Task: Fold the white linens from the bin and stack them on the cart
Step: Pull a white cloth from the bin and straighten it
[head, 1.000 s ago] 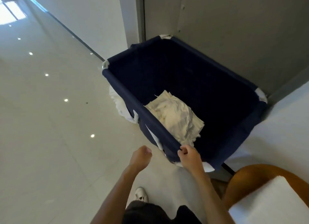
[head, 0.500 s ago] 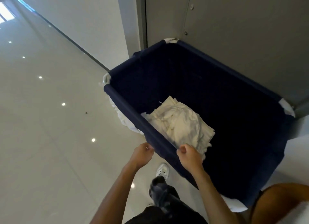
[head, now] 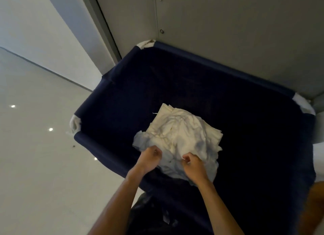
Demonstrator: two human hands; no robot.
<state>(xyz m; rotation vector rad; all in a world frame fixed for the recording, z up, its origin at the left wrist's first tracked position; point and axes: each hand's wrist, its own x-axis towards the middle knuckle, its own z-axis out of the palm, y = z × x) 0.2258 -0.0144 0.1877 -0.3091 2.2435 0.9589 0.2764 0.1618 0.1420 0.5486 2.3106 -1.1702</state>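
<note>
— Fingers [head: 186, 160] of the right hand [head: 194, 167]: how do they sit?
— Curled in, with thumb and forefinger pinching a small tuft of white cloth at the near edge of the linens [head: 182, 134].
— And the left hand [head: 150, 157]?
— Its fingers are curled tight as well, knuckles up, set against the near left edge of the same heap. Whether they hold a fold or only press on it, I cannot tell.
— Where do the linens lie?
— Down inside the bin [head: 122, 101], on its bottom, about the middle of the frame. They make one crumpled pile, cream on top and paler, bluish, in the shade next to the hands; layered edges show along its right side.
— What of the bin?
— Dark navy cloth walls, with white patches at the three corners in view. Its far side stands close to a grey wall panel [head: 228, 33] in the upper right of the frame; a pale glossy floor [head: 35, 173] with small bright light spots fills the left.
— And the arms?
— Both bare forearms [head: 121, 199] rise from the bottom edge and reach over the near rim into the bin. The two hands sit just beside each other, apart.
</note>
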